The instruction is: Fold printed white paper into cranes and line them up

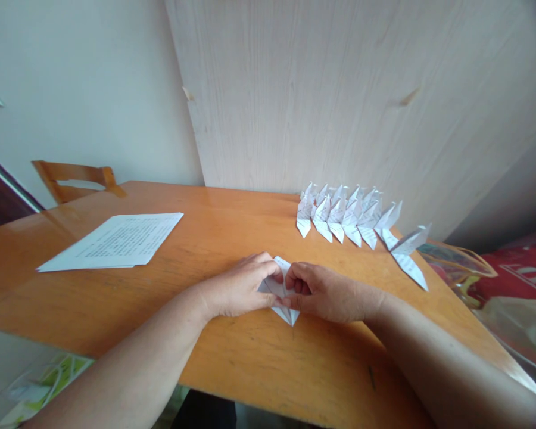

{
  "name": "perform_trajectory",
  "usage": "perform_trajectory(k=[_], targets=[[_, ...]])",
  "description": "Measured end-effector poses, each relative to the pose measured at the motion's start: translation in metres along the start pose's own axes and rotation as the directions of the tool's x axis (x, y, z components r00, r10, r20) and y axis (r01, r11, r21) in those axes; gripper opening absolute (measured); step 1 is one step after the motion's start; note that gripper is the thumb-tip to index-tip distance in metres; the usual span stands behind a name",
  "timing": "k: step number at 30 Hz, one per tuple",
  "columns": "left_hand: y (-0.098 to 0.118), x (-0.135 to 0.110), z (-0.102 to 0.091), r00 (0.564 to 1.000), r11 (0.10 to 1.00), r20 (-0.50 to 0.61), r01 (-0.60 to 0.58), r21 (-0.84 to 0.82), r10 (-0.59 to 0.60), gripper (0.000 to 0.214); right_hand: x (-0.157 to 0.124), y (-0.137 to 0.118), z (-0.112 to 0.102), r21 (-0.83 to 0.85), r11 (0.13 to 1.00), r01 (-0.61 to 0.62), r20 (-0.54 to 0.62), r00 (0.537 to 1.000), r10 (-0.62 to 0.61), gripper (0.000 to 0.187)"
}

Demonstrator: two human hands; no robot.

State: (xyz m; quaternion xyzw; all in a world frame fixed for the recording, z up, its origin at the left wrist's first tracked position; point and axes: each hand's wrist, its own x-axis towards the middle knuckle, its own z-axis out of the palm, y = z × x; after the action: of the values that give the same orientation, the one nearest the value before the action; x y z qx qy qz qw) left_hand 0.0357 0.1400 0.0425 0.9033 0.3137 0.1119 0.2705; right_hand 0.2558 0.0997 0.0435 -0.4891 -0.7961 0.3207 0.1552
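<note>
We've got both hands on the folded paper piece (282, 296), mid-table near the front edge. Left hand (241, 287) and right hand (326, 292) pinch it from either side, fingertips pressed together on the folds. Finished paper cranes (357, 223) line up behind; printed sheets (116, 240) lie far left on the wooden table (214, 345).

- The bench (214, 238) is glossy orange-brown wood with faint grain.
- The folded paper (282, 292) under the hands is white, with fine grey print on it.
- The row of folded paper figures (352, 220) is white with the same small grey print.
- The stack of sheets (116, 240) is white, covered in lines of dark text.
- The board (339, 95) leaning behind is pale beige with light wood grain.
- The chair back (74, 179) is orange-brown wood.
- The wall (80, 89) is plain off-white.
- The bag (518, 274) at the right edge is red with white markings.
</note>
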Motion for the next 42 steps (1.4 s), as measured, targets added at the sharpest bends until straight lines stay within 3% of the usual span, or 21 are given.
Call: perform_trajectory(k=[42], targets=[[-0.0019,0.0059,-0.0005,0.999,1.000,0.022,0.024,-0.016,-0.024,0.020,0.0008,-0.0074,0.0025,-0.110,0.994,-0.022,0.015,1.000,0.024,0.020]])
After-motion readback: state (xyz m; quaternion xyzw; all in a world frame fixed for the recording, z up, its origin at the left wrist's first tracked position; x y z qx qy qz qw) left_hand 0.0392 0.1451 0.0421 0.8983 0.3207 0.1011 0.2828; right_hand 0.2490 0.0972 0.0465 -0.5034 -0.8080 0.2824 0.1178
